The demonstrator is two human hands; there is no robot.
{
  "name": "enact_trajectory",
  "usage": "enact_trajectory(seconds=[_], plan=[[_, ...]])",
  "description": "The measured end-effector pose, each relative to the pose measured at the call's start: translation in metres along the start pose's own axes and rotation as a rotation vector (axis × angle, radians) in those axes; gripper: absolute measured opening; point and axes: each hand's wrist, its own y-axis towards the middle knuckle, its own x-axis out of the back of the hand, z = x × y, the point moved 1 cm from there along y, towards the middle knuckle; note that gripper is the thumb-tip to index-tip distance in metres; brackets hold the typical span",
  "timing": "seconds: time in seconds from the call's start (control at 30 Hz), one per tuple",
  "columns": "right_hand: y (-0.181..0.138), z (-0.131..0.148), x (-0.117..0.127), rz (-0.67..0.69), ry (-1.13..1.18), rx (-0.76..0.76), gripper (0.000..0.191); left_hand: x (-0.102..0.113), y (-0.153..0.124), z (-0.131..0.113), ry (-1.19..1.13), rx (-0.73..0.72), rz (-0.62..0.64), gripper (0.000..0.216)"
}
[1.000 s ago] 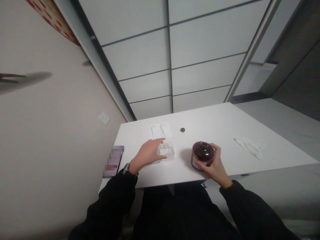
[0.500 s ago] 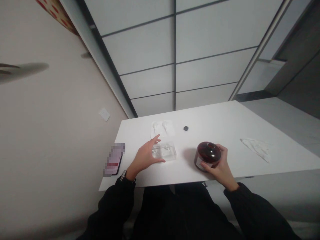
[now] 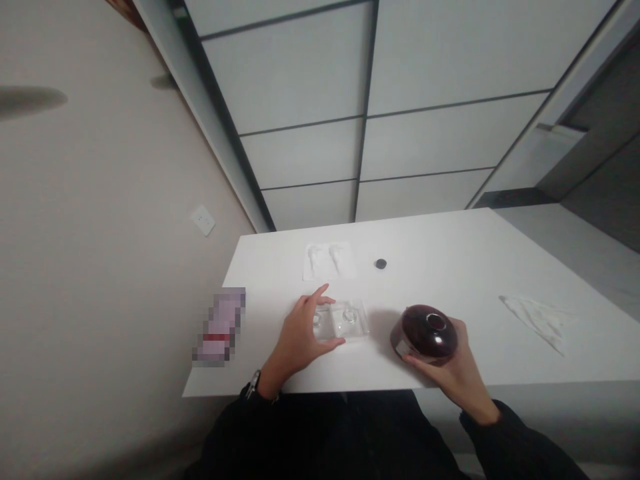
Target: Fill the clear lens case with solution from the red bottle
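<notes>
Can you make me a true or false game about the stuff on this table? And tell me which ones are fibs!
1. The right hand holds a dark red bottle. True.
2. The small dark disc sits on top of the bottle. False: it lies on the white table, apart from the bottle.
3. The left hand's thumb and fingers are spread around a clear container. True.
4. The white cloth or tissue is left of the clear container. False: it lies to the right, past the bottle.
5. Both sleeves are bright yellow. False: they are black.
6. Something shiny is on the left wrist. True.
</notes>
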Motion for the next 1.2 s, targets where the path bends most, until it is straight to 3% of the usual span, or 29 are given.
enact_trajectory(seconds=[0.1, 0.23, 0.37, 0.53, 0.8, 1.2], plan=[[0.007, 0.011, 0.010, 0.017, -0.120, 0.123, 0.071, -0.008, -0.006, -0.006, -0.026, 0.002, -0.001, 0.109], [0.026, 0.031, 0.023, 0.140, -0.260, 0.367, 0.063, -0.019, -0.012, -0.010, -0.052, -0.018, 0.000, 0.113], [0.040, 0.039, 0.033, 0.194, -0.378, 0.503, 0.067, -0.024, -0.015, -0.012, -0.028, -0.032, 0.000, 0.101], [0.052, 0.049, 0.039, 0.248, -0.509, 0.646, 0.074, -0.023, -0.015, -0.013, -0.012, -0.038, 0.023, 0.101], [0.061, 0.063, 0.045, 0.297, -0.638, 0.750, 0.077, -0.024, -0.015, -0.012, 0.014, -0.100, -0.012, 0.108], [0.068, 0.075, 0.048, 0.326, -0.735, 0.787, 0.078, -0.022, -0.014, -0.013, 0.012, -0.100, 0.009, 0.099]])
